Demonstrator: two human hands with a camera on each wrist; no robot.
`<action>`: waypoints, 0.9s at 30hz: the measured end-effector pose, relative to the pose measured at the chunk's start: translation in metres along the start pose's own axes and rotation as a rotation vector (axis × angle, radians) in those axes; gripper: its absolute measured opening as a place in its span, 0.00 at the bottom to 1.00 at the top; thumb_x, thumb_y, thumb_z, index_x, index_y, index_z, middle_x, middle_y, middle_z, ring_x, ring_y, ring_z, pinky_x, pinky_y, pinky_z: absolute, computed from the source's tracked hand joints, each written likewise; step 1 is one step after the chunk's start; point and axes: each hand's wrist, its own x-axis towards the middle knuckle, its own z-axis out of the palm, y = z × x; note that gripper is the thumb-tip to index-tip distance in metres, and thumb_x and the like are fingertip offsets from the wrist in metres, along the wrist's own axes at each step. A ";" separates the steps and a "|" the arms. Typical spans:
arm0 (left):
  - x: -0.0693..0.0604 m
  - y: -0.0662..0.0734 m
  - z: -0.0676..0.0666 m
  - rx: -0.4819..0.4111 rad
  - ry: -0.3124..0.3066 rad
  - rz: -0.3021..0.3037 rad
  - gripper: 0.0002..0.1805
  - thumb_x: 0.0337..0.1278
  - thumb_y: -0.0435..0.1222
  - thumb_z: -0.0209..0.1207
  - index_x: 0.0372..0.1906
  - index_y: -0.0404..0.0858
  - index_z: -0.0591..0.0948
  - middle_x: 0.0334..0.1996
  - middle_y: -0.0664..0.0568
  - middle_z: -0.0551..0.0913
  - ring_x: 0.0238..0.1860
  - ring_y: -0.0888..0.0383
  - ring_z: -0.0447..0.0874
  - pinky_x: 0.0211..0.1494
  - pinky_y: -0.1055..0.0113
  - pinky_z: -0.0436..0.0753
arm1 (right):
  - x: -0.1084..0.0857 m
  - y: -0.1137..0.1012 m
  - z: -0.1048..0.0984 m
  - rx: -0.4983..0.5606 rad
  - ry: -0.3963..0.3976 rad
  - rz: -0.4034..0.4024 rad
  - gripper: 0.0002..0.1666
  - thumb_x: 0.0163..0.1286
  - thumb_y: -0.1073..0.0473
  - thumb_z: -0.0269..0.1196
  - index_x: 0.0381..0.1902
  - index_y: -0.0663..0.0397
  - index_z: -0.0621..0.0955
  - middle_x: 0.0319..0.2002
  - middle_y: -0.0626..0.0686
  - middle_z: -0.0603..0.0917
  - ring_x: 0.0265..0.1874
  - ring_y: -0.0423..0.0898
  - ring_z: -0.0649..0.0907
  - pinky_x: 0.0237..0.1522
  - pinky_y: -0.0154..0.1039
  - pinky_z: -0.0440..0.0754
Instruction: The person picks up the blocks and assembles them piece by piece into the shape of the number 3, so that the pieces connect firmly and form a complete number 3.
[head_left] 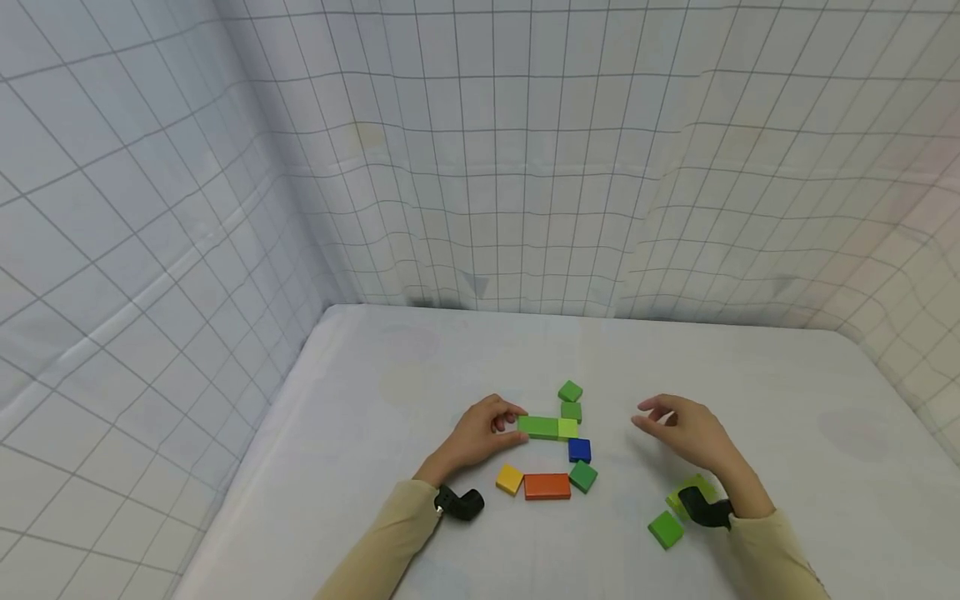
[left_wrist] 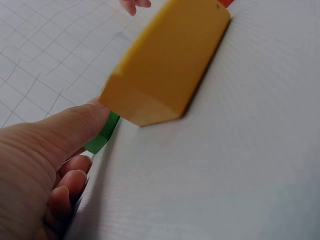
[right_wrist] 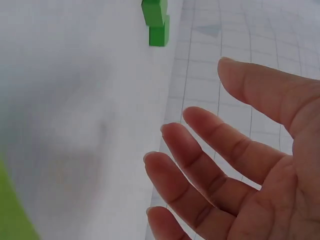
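My left hand [head_left: 480, 429] pinches the left end of a long green block [head_left: 537, 427] between thumb and index finger. In the left wrist view, a bit of that green block [left_wrist: 104, 134] shows beyond the thumb. The block's right end meets a small lime block [head_left: 567, 429]. Above it stand two small green blocks [head_left: 571, 412], and a blue block [head_left: 580, 450] sits just below right. Away to the right, my right hand [head_left: 686, 429] hovers over the table with loosely bent fingers and nothing in them; the right wrist view shows its fingers [right_wrist: 172, 182] spread apart.
Nearer me lie a yellow block [head_left: 510, 479], a red-orange oblong block [head_left: 547, 487] and a dark green block [head_left: 583, 476]. Under the right wrist are a lime block [head_left: 701, 485] and a green block [head_left: 666, 529]. A gridded white curtain [head_left: 525, 167] rises behind the white table [head_left: 360, 375].
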 end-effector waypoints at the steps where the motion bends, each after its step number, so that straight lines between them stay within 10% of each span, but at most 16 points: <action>1: 0.000 0.000 0.000 0.000 0.000 -0.001 0.18 0.54 0.43 0.67 0.49 0.43 0.82 0.32 0.59 0.73 0.30 0.63 0.68 0.35 0.70 0.71 | -0.004 0.003 -0.003 -0.003 -0.004 -0.003 0.23 0.64 0.42 0.64 0.44 0.55 0.83 0.35 0.48 0.80 0.32 0.45 0.75 0.29 0.40 0.72; 27: -0.003 0.003 0.002 0.003 0.010 0.001 0.17 0.54 0.44 0.67 0.49 0.43 0.82 0.32 0.59 0.72 0.29 0.63 0.67 0.35 0.70 0.70 | -0.066 0.071 -0.009 0.180 -0.242 -0.199 0.23 0.56 0.48 0.71 0.47 0.48 0.80 0.44 0.48 0.76 0.33 0.40 0.69 0.32 0.34 0.68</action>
